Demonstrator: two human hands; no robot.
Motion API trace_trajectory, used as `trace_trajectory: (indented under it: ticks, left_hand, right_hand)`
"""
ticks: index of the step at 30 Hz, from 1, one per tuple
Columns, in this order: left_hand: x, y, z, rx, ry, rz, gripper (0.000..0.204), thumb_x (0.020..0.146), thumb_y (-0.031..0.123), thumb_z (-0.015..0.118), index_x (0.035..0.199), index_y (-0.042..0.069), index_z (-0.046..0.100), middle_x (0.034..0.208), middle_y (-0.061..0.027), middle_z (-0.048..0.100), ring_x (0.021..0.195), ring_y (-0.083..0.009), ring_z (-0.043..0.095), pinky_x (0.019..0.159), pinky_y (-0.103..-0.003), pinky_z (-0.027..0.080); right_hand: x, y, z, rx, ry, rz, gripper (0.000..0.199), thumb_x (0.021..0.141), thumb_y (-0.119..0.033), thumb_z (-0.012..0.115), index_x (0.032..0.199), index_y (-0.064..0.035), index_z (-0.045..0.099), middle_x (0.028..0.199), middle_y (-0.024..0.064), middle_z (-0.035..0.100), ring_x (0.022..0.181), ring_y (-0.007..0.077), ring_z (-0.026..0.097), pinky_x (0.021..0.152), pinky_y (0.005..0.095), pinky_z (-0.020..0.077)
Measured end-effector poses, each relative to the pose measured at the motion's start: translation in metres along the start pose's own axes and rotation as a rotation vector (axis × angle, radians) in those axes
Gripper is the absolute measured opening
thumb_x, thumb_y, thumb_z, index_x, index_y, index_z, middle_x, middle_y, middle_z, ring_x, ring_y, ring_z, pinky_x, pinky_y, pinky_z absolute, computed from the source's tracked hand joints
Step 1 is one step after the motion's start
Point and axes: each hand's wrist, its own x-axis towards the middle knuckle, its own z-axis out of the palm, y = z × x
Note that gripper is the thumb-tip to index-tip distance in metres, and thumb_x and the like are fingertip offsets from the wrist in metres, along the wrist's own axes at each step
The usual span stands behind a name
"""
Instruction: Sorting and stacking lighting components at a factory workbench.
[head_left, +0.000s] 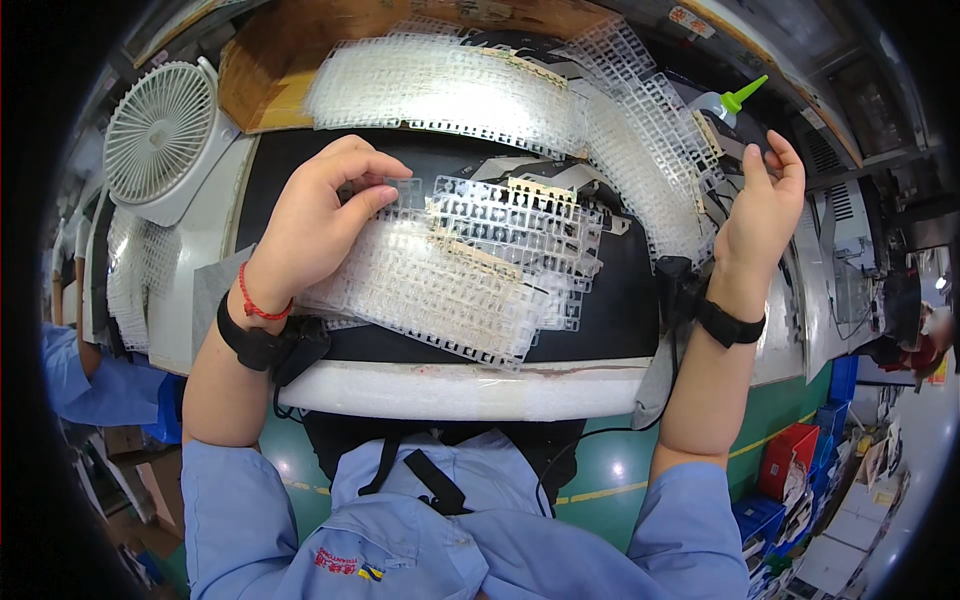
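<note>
Thumb and index of my left hand (pixel 335 205) pinch the corner of a small clear plastic grid piece (pixel 406 192). Below that hand, a stack of clear perforated plastic sheets (pixel 430 285) lies slanted on the black mat (pixel 590 343). Another see-through grid sheet (pixel 515 225), with a cream strip along its edge, overlaps the stack's far right part. My right hand (pixel 760 210) is raised at the right, its fingers half curled and apart from the thumb, with nothing visible in it. Nearest to it is a slanting pile of similar sheets (pixel 650 165).
A larger pile of clear sheets (pixel 440 90) lies at the back before a wooden board (pixel 265 75). A white fan (pixel 165 140) stands at the left. A bottle with a green nozzle (pixel 735 98) is behind my right hand. A black cable (pixel 610 430) hangs from my right wrist.
</note>
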Motion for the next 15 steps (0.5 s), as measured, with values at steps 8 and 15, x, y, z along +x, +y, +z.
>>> trace_trajectory:
  ticks: [8, 15]
  left_hand:
    - [-0.002, -0.004, 0.000, -0.053, 0.067, 0.008, 0.014, 0.082, -0.006, 0.061, 0.094, 0.000, 0.066, 0.092, -0.0029, 0.056, 0.085, -0.0113, 0.053, 0.078, -0.024, 0.042]
    - [0.001, 0.000, 0.001, -0.029, 0.067, 0.002, 0.014, 0.083, -0.001, 0.063, 0.097, 0.002, 0.068, 0.091, -0.0030, 0.058, 0.081, -0.0125, 0.055, 0.077, -0.025, 0.045]
  right_hand:
    - [-0.026, -0.017, 0.021, -0.080, -0.672, 0.264, 0.024, 0.095, -0.022, 0.060, 0.107, -0.0006, 0.060, 0.087, 0.0043, 0.063, 0.076, 0.0096, 0.055, 0.071, 0.0241, 0.0449]
    - [-0.041, -0.008, 0.024, -0.001, -1.109, 0.296, 0.025, 0.091, -0.010, 0.061, 0.114, -0.0004, 0.055, 0.082, 0.0008, 0.061, 0.073, 0.0070, 0.054, 0.068, 0.0221, 0.0446]
